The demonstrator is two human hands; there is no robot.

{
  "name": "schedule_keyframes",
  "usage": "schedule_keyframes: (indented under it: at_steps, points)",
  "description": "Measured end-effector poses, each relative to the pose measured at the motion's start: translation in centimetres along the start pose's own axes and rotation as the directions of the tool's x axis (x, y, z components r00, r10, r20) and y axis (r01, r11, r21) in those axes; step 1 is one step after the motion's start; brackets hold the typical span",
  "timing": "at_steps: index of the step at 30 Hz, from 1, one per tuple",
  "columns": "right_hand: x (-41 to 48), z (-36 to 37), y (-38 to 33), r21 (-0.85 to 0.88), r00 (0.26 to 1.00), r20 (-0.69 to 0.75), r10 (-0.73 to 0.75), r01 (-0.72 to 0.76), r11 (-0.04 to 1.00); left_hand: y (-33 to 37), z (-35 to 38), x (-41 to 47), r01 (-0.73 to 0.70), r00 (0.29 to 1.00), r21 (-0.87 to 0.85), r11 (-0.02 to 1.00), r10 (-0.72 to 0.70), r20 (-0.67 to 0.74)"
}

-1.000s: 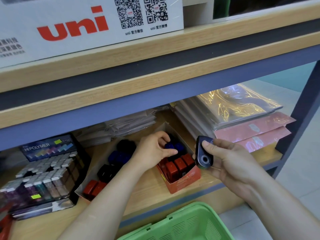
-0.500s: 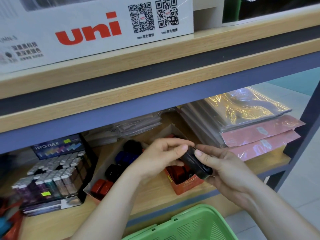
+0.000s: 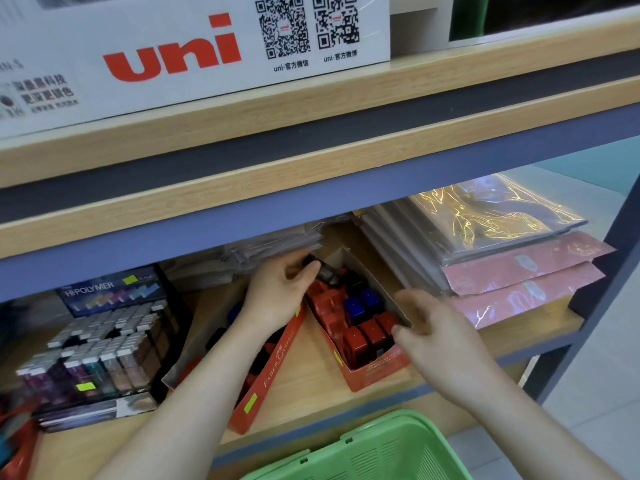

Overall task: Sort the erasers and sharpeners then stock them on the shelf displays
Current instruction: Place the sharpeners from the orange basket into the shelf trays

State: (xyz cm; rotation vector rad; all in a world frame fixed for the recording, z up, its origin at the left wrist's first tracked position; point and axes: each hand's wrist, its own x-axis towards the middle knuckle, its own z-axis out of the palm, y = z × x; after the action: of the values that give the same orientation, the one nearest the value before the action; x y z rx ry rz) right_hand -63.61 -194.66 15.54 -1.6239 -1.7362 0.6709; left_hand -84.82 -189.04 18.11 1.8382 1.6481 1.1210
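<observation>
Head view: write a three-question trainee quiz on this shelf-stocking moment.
1. Which hand pinches the black sharpener?
2. True or false: the orange box beneath it holds red and blue pieces.
3. The green basket sits: A) on the upper shelf; B) below the front edge of the shelf; C) inside the box.
Key: 1. The left hand, at the box's back end; the right hand holds nothing. 2. True. 3. B.
</observation>
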Motion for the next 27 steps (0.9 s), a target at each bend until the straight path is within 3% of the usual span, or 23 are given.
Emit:
schedule_keyframes:
  at_steps: [2,6,9,13,18,20,22,25,27]
  points:
    - [-0.2,0.5,0.3,-0.150,0.996,0.076,-0.056,0.067,0.986,-1.6,1.5,1.0,-0.028,0.997,0.162,0.986,0.016,0.072]
    - [-0.5,1.4,0.4,-0.197,0.982,0.130,-0.135,0.159,0.967,-2.5,3.5,1.6,-0.083,0.981,0.349,0.933,0.016,0.192]
    - [-0.5,1.7,0.5,-0.222,0.978,0.137,-0.157,0.185,0.957,-2.7,4.2,2.0,-0.094,0.974,0.373,0.923,0.007,0.227]
    - [-0.6,2.1,0.5,-0.274,0.978,0.140,-0.157,0.191,0.943,-3.1,5.3,2.3,-0.038,0.986,0.381,0.924,-0.026,0.163]
    - [-1.3,2.1,-0.2,-0.477,0.979,0.081,-0.186,0.202,0.856,-1.2,3.4,1.2,-0.195,0.966,0.467,0.863,0.087,0.242]
    - [-2.0,1.8,-1.7,-0.462,0.957,0.043,-0.287,0.274,0.844,-0.3,1.2,-0.9,-0.185,0.972,0.439,0.879,0.098,0.214]
    - [-3.2,1.8,-3.9,-0.410,0.925,0.093,-0.369,0.373,0.832,0.5,-1.9,-4.4,-0.203,0.972,0.381,0.902,0.140,0.187]
    - [-5.8,3.5,-7.0,-0.297,0.854,0.253,-0.455,0.516,0.804,0.4,-7.9,-10.8,-0.310,0.927,0.377,0.873,0.190,0.322]
    - [-8.0,5.8,-9.2,-0.241,0.776,0.401,-0.486,0.602,0.762,-1.1,-12.1,-15.2,-0.326,0.893,0.431,0.842,0.124,0.433]
